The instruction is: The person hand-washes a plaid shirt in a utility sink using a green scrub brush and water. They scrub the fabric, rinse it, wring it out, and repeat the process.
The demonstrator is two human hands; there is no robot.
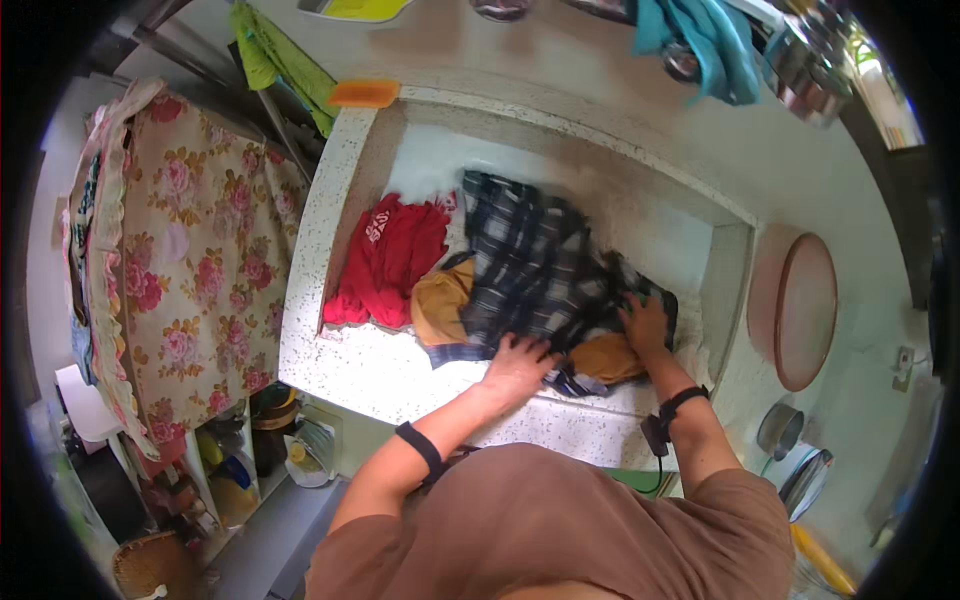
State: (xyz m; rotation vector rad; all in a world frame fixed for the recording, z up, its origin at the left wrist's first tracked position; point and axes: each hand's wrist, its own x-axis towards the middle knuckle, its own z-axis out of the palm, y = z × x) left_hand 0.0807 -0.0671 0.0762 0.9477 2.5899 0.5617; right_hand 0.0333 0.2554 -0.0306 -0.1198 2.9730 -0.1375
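Note:
A dark plaid shirt (530, 260) with white lines lies spread in a speckled stone sink (470, 393), wet-looking. Its tan patches (440, 305) show at the lower left and lower right. My left hand (520, 366) rests on the shirt's near edge with its fingers apart. On the shirt's right part lies my right hand (645, 322), its fingers also spread. A red garment (392, 255) with a white print is bunched to the left of the shirt, touched by neither hand.
An orange block (364, 94) sits on the sink's far left corner. Left stands a flowered cloth cover (190, 260). A round tray (806, 312) leans at the right, near a metal pot (781, 432). Teal cloth (715, 45) and pans hang at the far right.

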